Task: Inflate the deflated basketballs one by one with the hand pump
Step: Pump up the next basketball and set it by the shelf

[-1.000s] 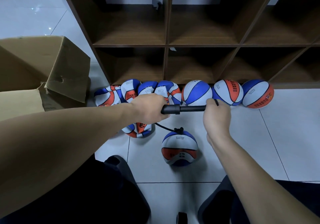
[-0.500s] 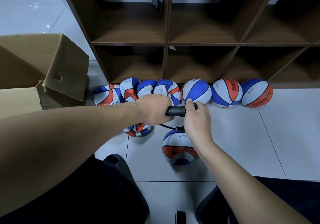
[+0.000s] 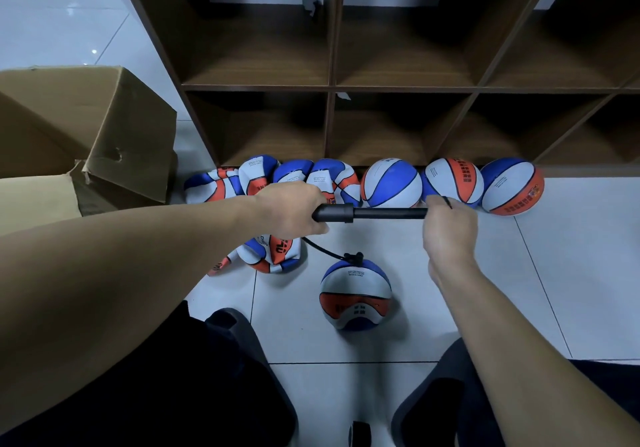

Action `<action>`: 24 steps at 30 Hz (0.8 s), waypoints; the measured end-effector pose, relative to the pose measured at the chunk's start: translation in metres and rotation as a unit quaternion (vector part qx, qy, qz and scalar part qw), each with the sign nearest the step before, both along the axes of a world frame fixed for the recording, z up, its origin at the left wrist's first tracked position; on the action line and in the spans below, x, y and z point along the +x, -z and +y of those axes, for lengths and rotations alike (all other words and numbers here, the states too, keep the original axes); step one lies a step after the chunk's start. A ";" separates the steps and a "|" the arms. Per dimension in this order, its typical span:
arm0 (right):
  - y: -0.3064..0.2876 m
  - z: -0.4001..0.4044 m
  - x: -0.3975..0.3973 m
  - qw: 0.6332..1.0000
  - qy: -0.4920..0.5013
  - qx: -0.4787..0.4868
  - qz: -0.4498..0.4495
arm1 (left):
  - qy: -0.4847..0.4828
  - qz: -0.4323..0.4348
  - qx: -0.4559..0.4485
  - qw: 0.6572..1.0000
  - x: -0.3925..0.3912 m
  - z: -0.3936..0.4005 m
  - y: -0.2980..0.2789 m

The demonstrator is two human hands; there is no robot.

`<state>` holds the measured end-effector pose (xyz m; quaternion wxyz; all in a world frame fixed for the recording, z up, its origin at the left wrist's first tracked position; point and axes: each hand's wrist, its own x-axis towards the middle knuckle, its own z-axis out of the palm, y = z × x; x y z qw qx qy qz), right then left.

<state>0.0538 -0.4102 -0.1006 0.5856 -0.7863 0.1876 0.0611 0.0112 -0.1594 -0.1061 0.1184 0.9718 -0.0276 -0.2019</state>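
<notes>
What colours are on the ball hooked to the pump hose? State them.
Blue, white and orange panels on the basketball, seen in the head view.

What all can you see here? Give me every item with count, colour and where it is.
Round balls: three, blue, white, orange, by shelf foot, right.
Flat balls: at least four, same colours, by shelf foot, left.
Flat ball: one, under left wrist.
Hosed ball: one, floor centre.
Pump: one, black, between hands.
Hose: one, black, pump to ball.
Shelf: one, brown, behind.
Box: one, brown, left.
Left hand: grips barrel.
Right hand: grips handle.
</notes>
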 end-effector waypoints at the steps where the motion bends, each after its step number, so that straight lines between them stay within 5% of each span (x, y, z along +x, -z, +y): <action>1: -0.002 -0.002 0.002 1.000 0.003 0.004 0.002 | -0.003 -0.002 -0.001 1.000 0.001 0.001 0.000; 24: 0.002 0.041 -0.041 0.996 -0.063 -0.019 -0.062 | -0.009 -0.039 0.009 0.999 -0.007 -0.034 -0.013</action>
